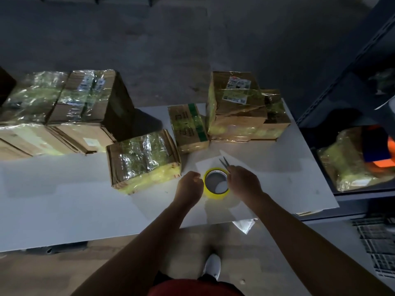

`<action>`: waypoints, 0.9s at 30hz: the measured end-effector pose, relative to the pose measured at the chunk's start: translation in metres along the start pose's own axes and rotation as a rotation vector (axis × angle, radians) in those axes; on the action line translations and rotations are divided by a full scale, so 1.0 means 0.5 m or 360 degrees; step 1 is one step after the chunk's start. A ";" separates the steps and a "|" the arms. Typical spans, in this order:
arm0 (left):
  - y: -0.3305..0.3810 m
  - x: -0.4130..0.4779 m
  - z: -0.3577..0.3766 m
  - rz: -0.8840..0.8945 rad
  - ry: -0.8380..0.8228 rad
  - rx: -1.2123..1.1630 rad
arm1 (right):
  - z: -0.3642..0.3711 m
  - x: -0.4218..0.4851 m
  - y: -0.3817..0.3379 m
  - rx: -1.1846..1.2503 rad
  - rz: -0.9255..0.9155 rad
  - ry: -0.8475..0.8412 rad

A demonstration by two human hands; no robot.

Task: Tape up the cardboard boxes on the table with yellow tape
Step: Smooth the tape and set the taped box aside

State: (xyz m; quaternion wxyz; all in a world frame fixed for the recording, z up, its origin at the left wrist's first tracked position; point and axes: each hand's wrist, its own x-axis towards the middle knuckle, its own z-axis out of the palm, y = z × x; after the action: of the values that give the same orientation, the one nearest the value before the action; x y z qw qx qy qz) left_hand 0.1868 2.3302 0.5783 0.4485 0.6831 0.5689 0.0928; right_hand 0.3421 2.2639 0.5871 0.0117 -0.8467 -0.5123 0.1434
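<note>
A roll of yellow tape (pixel 216 183) lies flat on the white table (pixel 64 199), between my two hands. My left hand (pixel 190 182) is closed in a fist against the roll's left side; whether it pinches the tape end is hidden. My right hand (pixel 243 181) grips small scissors (pixel 224 163) with the blades open and pointing away from me, just above the roll. A cardboard box (pixel 143 158) with yellow tape over its top and front stands just left of my left hand. Further taped boxes stand behind: a small one (pixel 188 128) and a stack (pixel 241 107).
A large group of taped boxes (pixel 53 112) fills the table's left end. A white sheet (pixel 213 163) lies under the roll. At right a dark metal shelf (pixel 352 82) holds a wrapped parcel (pixel 350 159) and an orange and blue item (pixel 382 146). A scrap (pixel 243 225) overhangs the table's near edge.
</note>
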 end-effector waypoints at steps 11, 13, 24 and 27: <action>-0.062 -0.019 -0.261 0.0656 0.0413 0.0257 | -0.045 0.022 -0.254 0.0454 -0.0532 0.0559; -0.101 -0.008 -0.306 0.0764 0.0342 0.0487 | -0.047 0.030 -0.296 0.0431 -0.0624 0.0557; -0.174 0.059 -0.293 0.1005 0.0310 0.1027 | -0.002 0.029 -0.346 0.0224 -0.0534 0.0244; -0.164 0.081 -0.305 0.0977 0.0082 0.0941 | 0.001 0.030 -0.357 0.0165 -0.0508 0.0222</action>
State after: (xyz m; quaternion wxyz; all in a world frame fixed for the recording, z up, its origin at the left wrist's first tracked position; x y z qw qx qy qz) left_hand 0.0466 2.4383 0.5923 0.1704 0.9174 0.3523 0.0718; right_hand 0.1942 2.3620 0.6130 0.1134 -0.7607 -0.6301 0.1069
